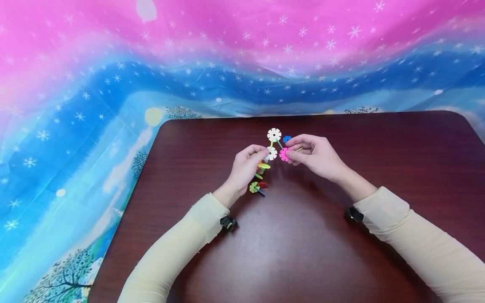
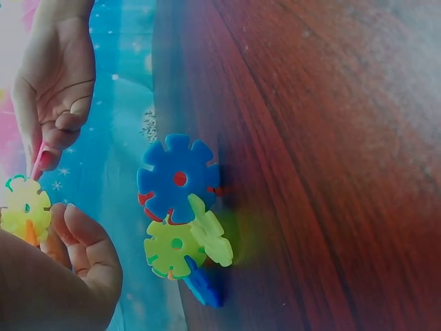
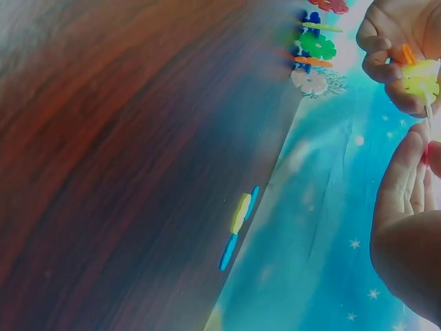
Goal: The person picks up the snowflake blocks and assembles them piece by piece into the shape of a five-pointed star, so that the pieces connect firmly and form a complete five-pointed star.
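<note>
My left hand (image 1: 248, 166) pinches a whitish notched plastic disc (image 1: 272, 153) at the left end of a small linked group. A second whitish disc (image 1: 274, 135) tops that group, with narrow greenish pieces running down from it. On its right side my right hand (image 1: 318, 155) pinches a pink notched disc (image 1: 284, 154) between thumb and fingers. The group is held up above the table. In the left wrist view, the pink disc (image 2: 38, 162) shows edge-on at the right fingertips, and a yellow disc (image 2: 26, 210) is beside the left hand (image 2: 86, 258). How the pieces interlock is partly hidden by fingers.
Below the left hand, a cluster of joined discs stands on the dark wooden table (image 1: 295, 244), including a blue disc (image 2: 178, 176) and a yellow-green one (image 2: 169, 248). Behind the right hand lies a blue-and-yellow row of discs (image 3: 240, 217). A snowflake-patterned cloth (image 1: 235, 54) hangs behind.
</note>
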A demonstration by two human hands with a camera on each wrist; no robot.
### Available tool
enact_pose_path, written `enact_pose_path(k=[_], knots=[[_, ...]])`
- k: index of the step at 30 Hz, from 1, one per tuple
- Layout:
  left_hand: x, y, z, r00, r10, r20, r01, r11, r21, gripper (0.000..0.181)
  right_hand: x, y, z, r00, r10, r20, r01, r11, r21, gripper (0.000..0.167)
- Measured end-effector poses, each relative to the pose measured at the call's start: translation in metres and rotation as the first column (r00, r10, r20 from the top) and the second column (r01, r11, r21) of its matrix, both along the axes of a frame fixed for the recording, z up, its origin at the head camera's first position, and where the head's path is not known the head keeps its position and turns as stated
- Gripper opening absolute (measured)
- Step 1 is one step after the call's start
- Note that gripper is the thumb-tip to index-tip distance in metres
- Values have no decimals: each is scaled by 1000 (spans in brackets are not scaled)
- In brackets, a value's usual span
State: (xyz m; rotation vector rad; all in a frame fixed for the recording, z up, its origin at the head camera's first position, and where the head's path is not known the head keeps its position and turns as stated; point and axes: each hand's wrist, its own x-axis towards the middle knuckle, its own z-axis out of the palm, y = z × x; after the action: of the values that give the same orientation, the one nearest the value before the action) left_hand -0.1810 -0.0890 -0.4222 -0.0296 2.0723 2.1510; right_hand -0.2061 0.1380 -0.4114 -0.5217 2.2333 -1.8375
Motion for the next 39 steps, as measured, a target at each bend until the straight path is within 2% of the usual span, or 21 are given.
enact_pose_path(k=[5, 11, 19, 27, 34, 39], knots=[[1, 0, -1, 1000, -5, -12, 5, 1000, -4, 18, 2, 1, 1, 1000, -13, 3, 13, 1000, -4, 25], [3, 1, -5, 997, -41, -65, 40, 999, -24, 16, 3, -1, 0, 1000, -21, 0, 21, 1000, -17, 24], [2, 6, -4, 991, -96, -98, 99, 995, 26, 21, 7, -2, -1, 1000, -22, -13, 21, 999, -48, 24], [3, 8, -5, 989, -93, -116, 88, 995, -49, 21, 8, -1, 2, 1000, -4, -30, 3, 999, -52, 25], [3, 10, -7, 982, -108, -156, 98, 993, -72, 49, 11, -2, 3, 999, -27, -40, 26, 1000, -14, 24], [3, 10, -9, 969, -113, -221, 84, 987, -137, 54, 14, -4, 2, 996, -60, -71, 60, 998, -9, 24]])
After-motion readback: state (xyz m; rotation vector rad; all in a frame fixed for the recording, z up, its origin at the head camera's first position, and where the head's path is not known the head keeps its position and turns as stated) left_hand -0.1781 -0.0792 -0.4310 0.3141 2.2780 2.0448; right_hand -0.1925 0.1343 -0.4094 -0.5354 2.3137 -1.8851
